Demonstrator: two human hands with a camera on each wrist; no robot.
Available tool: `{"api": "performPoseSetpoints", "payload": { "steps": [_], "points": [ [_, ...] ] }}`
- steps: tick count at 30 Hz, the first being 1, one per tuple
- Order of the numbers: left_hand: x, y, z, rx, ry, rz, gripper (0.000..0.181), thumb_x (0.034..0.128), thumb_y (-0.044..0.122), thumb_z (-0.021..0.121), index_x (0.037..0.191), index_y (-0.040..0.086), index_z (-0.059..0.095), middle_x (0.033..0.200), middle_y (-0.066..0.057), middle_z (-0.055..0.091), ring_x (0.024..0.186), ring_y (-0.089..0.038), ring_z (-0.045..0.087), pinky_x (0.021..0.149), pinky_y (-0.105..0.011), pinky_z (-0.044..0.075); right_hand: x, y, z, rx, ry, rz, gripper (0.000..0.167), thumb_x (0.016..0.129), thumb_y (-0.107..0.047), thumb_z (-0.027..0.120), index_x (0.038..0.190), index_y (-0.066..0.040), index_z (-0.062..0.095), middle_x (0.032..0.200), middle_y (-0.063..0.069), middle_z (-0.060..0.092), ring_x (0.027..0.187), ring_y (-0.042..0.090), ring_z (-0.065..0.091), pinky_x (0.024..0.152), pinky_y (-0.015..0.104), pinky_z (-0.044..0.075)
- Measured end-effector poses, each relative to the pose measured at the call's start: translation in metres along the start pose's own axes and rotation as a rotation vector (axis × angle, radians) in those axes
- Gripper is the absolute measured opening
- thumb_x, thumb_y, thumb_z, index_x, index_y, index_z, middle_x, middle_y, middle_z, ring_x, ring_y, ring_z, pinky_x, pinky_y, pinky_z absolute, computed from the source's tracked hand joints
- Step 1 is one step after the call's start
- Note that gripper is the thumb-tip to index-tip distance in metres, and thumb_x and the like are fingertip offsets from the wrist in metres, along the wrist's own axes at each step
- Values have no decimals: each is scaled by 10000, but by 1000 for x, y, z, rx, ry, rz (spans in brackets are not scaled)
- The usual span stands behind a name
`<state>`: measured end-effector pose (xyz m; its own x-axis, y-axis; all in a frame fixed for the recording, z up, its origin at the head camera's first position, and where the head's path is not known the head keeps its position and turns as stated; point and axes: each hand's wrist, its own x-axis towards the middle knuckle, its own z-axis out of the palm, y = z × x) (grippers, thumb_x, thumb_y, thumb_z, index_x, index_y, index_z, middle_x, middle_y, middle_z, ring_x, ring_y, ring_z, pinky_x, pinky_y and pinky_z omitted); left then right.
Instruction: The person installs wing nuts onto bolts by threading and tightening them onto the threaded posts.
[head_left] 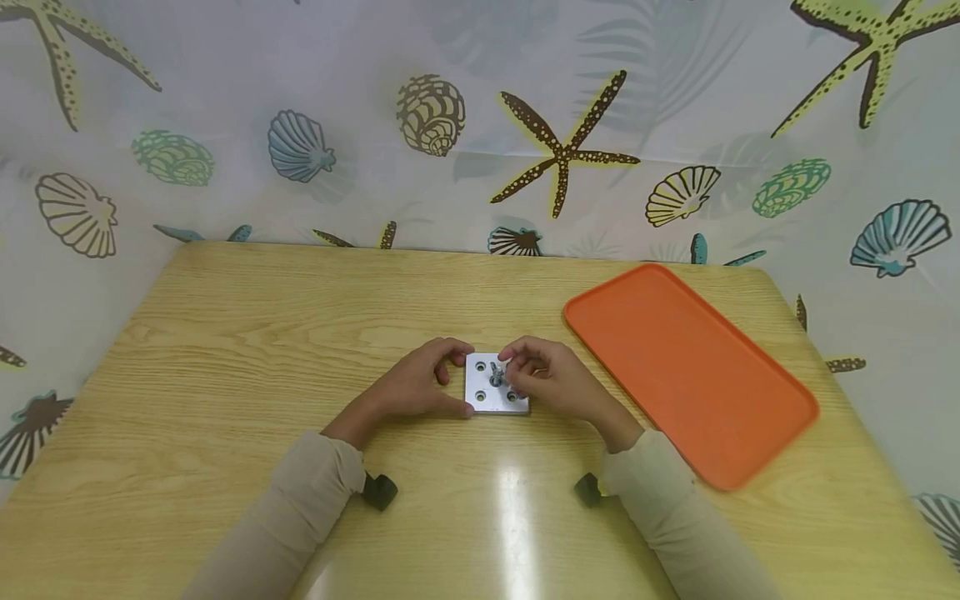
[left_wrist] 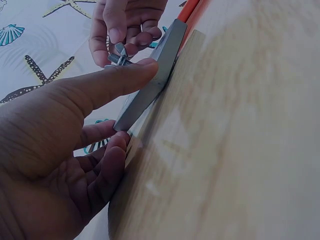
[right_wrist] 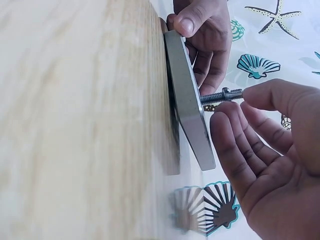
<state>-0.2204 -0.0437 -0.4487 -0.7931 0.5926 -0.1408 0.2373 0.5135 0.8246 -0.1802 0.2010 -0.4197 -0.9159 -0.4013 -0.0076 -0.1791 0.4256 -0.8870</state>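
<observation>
A small square silver metal plate (head_left: 494, 403) with holes near its corners lies on the table in the head view. From its middle rises a threaded bolt (right_wrist: 212, 98), and near the bolt's top sits a wing nut (right_wrist: 233, 94). My left hand (head_left: 414, 385) holds the plate by its left side, the thumb at the near corner and fingers at the far one. With thumb and index finger, my right hand (head_left: 553, 379) pinches the wing nut; its other fingers are loosely bent beside the bolt. The bolt's lower end is hidden.
An orange tray (head_left: 697, 375) lies at an angle on the right of the wooden table (head_left: 300, 308), beyond my right hand. A white curtain (head_left: 360, 67) printed with shells and starfish hangs behind the table and at both sides.
</observation>
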Motion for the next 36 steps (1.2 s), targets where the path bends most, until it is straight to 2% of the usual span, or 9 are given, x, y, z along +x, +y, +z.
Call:
{"api": "performPoseSetpoints", "payload": {
  "steps": [7, 13, 25, 36],
  "points": [
    [-1, 1, 0, 14, 2, -1, 824, 708, 291, 917, 1412, 151, 511, 1220, -8, 562, 919, -174, 493, 798, -315, 427, 1, 2, 0, -50, -23, -21, 267, 947, -58, 641, 1213, -42, 663, 907, 111, 670, 766, 144, 620, 684, 219, 513],
    [-2, 2, 0, 26, 1, 11, 819, 721, 294, 908, 1416, 134, 508, 1220, -21, 563, 910, -170, 491, 791, -310, 425, 0, 3, 0, -48, -43, -18, 286, 958, -78, 634, 1241, -51, 666, 931, 114, 672, 780, 161, 611, 675, 214, 503],
    [-3, 4, -1, 23, -1, 4, 825, 719, 297, 909, 1421, 137, 505, 1228, -24, 566, 920, -176, 491, 799, -316, 424, 1, 4, 1, -52, -32, -18, 250, 945, -65, 650, 1194, -35, 655, 890, 114, 668, 732, 126, 620, 664, 221, 517],
    [-2, 4, 0, 10, 1, -4, 821, 713, 293, 913, 1414, 150, 511, 1227, -11, 565, 927, -176, 495, 806, -317, 427, 1, 5, 0, -6, -18, -12, 217, 943, -43, 635, 1150, 19, 625, 889, 144, 662, 750, 135, 635, 678, 258, 572]
  ]
}}
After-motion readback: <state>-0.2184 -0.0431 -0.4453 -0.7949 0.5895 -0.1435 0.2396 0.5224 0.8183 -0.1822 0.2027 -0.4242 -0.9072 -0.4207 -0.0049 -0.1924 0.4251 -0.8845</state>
